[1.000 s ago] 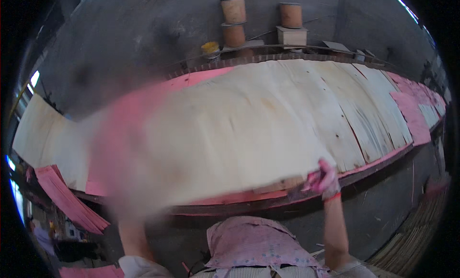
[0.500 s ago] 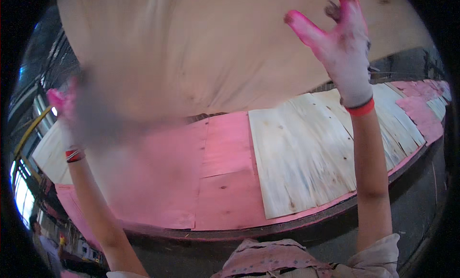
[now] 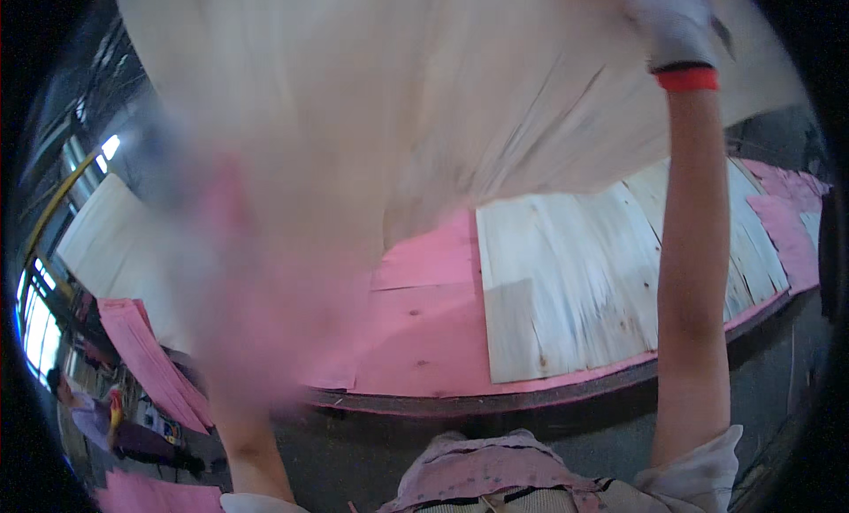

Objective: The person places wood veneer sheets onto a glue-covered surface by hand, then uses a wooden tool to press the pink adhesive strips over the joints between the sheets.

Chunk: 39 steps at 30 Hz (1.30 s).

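Pale wood fills my view: a broad sheet (image 3: 424,97) raised over the pink panels (image 3: 429,336), my gloved right hand (image 3: 676,26) against it. Whether those fingers grasp, I cannot tell; blur hides my left hand's state too. I seem to be positioning it; next calls for lowering it evenly.

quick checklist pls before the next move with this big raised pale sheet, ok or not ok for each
1. Pale sheet laid flat: not ok, raised.
2. Right hand gripping: cannot tell, fingers blurred.
3. Left grip: cannot tell, blurred beyond the left forearm.
4. Pink surface visible below: ok.
5. Whitish sheet beside it lying flat: ok.
6. Co-worker apart from the raised sheet: ok.
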Tool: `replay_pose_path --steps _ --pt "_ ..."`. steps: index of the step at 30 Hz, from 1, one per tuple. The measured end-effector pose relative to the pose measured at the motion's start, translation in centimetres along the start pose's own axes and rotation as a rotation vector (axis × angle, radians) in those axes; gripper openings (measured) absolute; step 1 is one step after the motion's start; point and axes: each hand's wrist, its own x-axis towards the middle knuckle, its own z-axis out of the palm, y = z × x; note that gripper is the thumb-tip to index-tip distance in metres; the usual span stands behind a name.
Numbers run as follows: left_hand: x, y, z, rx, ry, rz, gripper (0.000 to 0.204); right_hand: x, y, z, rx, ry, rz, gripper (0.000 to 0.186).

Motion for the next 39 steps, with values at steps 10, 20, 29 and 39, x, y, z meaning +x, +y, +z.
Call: replay_pose_path --steps 10,20,29,39 --pt "-6.4 -19.3 -4.0 -0.152 0.303 -0.387 0.056 -22.5 -2.4 4.4 0.137 -0.966 -0.344 0.076" --pt "-12.1 -35.7 -10.4 -0.697 0.101 -1.142 0.06 -45.1 -18.8 -8.0 0.374 -1.772 0.067 0.09" --pt "-15.9 -44.8 -15.0 -0.344 0.152 -1.442 0.074 -55.1 -23.8 -8.0 0.142 -1.585 0.194 0.055" --pt "-19.5 -43.8 -19.1 -0.451 -0.015 -1.477 0.069 -54.6 -25.3 -7.2 0.296 -1.734 0.195 0.048"
